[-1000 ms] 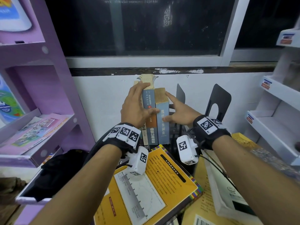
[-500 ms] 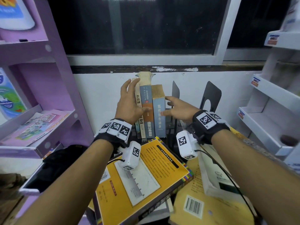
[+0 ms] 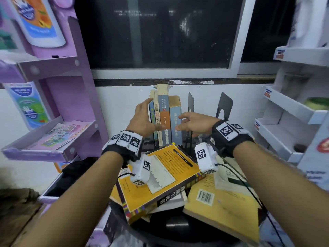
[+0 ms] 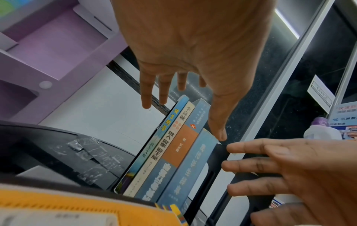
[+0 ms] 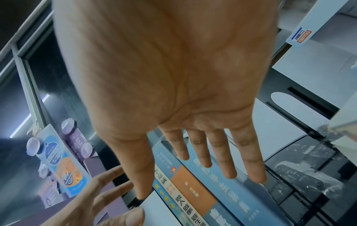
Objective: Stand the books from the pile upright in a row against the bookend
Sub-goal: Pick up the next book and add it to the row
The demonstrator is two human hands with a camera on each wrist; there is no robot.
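Several books (image 3: 165,120) stand upright in a row at the back of the table, spines towards me. A black metal bookend (image 3: 190,102) rises just right of the thick pale blue book (image 3: 175,120). My left hand (image 3: 146,116) lies with straight fingers along the row's left side, thumb in front of the spines. My right hand (image 3: 188,122) hovers with spread fingers at the blue book's spine. The left wrist view shows the left hand (image 4: 183,94) over the book tops. In the right wrist view the right hand (image 5: 193,152) is above the blue spine. The pile's yellow book (image 3: 160,177) lies flat below my wrists.
More flat books (image 3: 222,202) lie at the right of the pile on the dark round table (image 3: 178,227). A second black bookend (image 3: 224,106) stands further right. A purple shelf unit (image 3: 53,136) is on the left, white shelves (image 3: 284,113) on the right, a wall behind.
The row stays upright between my hands. My right fingers have eased back a little from the blue spine, and my left hand's hold on the row has loosened. The head view has shifted.
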